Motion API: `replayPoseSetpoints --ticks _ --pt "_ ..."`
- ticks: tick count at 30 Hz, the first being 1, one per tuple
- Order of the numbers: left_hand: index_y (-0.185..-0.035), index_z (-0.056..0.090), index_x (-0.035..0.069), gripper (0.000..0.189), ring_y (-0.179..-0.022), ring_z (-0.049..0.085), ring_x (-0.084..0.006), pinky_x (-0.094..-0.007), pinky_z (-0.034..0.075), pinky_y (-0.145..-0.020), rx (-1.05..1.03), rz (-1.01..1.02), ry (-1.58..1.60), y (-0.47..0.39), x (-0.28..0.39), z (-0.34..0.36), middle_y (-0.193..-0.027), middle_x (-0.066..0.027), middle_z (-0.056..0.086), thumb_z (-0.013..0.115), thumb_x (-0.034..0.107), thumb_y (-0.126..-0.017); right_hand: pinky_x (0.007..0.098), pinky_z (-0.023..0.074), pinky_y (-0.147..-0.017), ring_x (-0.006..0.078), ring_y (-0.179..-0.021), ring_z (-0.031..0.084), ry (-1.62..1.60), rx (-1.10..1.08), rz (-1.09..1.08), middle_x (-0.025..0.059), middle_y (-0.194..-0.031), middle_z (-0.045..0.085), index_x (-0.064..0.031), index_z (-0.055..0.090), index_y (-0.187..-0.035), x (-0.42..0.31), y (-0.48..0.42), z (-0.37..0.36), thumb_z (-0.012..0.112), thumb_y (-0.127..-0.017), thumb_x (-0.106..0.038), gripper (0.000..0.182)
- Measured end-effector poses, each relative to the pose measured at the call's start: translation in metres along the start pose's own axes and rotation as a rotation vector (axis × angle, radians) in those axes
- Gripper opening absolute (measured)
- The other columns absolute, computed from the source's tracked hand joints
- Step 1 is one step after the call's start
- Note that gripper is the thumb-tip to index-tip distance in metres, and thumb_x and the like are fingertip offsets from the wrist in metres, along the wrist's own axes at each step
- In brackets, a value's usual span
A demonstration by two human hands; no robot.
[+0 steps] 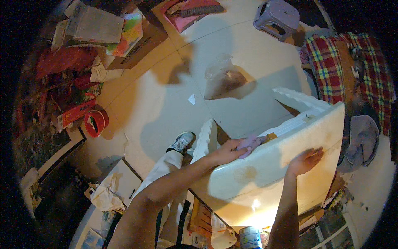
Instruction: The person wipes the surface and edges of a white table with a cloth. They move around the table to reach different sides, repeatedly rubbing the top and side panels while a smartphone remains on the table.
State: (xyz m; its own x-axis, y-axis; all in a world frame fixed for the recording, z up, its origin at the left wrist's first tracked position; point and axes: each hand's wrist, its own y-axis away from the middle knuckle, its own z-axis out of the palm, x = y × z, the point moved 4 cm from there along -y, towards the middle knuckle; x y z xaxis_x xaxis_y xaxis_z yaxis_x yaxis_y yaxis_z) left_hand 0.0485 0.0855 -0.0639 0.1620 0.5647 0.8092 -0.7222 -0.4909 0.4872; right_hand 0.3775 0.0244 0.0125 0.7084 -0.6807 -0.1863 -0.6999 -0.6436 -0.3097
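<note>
A white table or similar panel [314, 133] with scalloped white legs [206, 140] stands tilted before me, its broad face towards me. My left hand [230, 152] grips a purple cloth or sponge [250, 145] at the panel's upper edge. Just beyond the cloth, a small yellowish-brown piece [272, 136] shows at that edge. My right hand [306, 162] is at the panel's broad face, fingers extended and nothing in it; whether it presses on the surface I cannot tell. A brownish smudge or shadow [245, 174] marks the face between my hands.
On the tiled floor lie a white scrap [192, 99] and a brownish wet-looking patch [227, 81]. A grey-purple plastic stool [279, 18], pink dustpan [180, 23] and cardboard box [149, 46] stand farther off. Plaid cloth [326, 68] is at right, a red tub [94, 123] at left, a tin [249, 238] below.
</note>
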Motion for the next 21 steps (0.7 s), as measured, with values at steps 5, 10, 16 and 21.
replayPoseSetpoints --ticks 5,10,16,21 --pt "-0.142 0.062 0.005 0.043 -0.111 0.062 -0.0162 -0.0344 0.052 -0.096 0.012 -0.263 -0.058 0.038 0.035 -0.020 -0.120 -0.0063 0.070 0.064 0.020 -0.102 0.0554 0.0386 -0.117 0.0482 -0.141 0.047 0.093 0.051 0.046 0.0317 -0.153 0.048 0.0032 0.051 -0.148 -0.021 -0.005 -0.014 0.037 -0.112 -0.045 0.062" --pt "-0.131 0.068 0.000 0.036 -0.101 0.063 -0.0136 -0.0289 0.052 -0.091 0.114 -0.112 0.109 -0.020 0.068 0.008 -0.108 -0.0048 0.072 0.066 0.016 -0.099 0.0566 0.0389 -0.116 0.0472 -0.144 0.044 0.139 0.036 0.096 0.0314 -0.156 0.045 0.0011 0.049 -0.151 -0.031 -0.006 -0.017 0.037 -0.112 -0.042 0.059" --pt "-0.127 0.071 0.008 0.052 -0.098 0.067 -0.0217 -0.0389 0.053 -0.093 -0.024 -0.062 0.074 -0.142 0.093 0.062 -0.109 -0.0087 0.074 0.048 0.052 -0.109 0.0575 0.0332 -0.120 0.0475 -0.148 0.040 0.152 -0.007 0.140 0.0304 -0.160 0.042 0.0001 0.047 -0.154 -0.030 -0.006 -0.015 0.036 -0.112 -0.044 0.061" --pt "-0.123 0.070 0.006 0.049 -0.109 0.072 -0.0399 -0.0458 0.054 -0.099 0.070 0.097 -0.272 -0.202 0.080 0.089 -0.113 -0.0204 0.075 0.044 0.045 -0.109 0.0560 0.0298 -0.123 0.0488 -0.149 0.038 0.108 0.009 0.160 0.0318 -0.160 0.041 0.0009 0.047 -0.153 -0.031 -0.004 -0.022 0.035 -0.113 -0.046 0.063"
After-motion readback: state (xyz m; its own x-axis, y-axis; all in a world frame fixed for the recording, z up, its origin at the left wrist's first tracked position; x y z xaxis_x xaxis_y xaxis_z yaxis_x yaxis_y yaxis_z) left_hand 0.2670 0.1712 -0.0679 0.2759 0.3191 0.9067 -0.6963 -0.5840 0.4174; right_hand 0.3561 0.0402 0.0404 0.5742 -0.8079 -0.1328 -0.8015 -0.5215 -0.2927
